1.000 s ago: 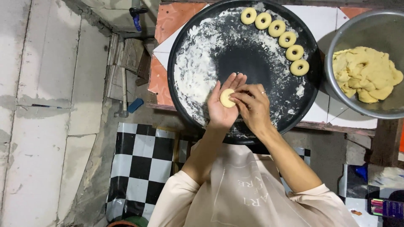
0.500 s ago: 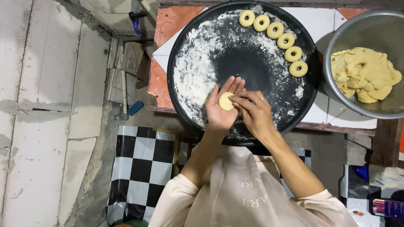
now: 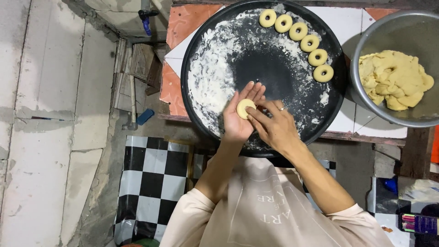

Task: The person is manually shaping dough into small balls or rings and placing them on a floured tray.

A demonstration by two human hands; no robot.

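Risk of tearing: the dough disc looks soft and thin, so a fingertip pushed too hard through its middle could split it rather than leave a neat dent or hole; that is a judgement from its pale, pliant look.
Risk of dropping: the disc lies loose on an open palm above the dark round tray; a tilt of that hand could let it slide off onto the floured surface or over the near rim.
Risk of sticking: the palm shows no flour that I can make out; bare skin could hold the dough and pull it out of shape when it is lifted.
Risk to the row: six ring-shaped dough pieces sit in a curve along the far right rim; they are well apart from the hands, so only a wide sweep would disturb them.
Left hand: palm up, fingers spread nearly flat and close together; it cradles the disc near the base of the fingers, not clasping it.
Right hand: fingers curled narrow, fingertips touching the disc's right edge; a ring shows on one finger; it grips nothing else.
Bowl: the metal bowl with a lump of yellow dough stands just beside the tray on the right.
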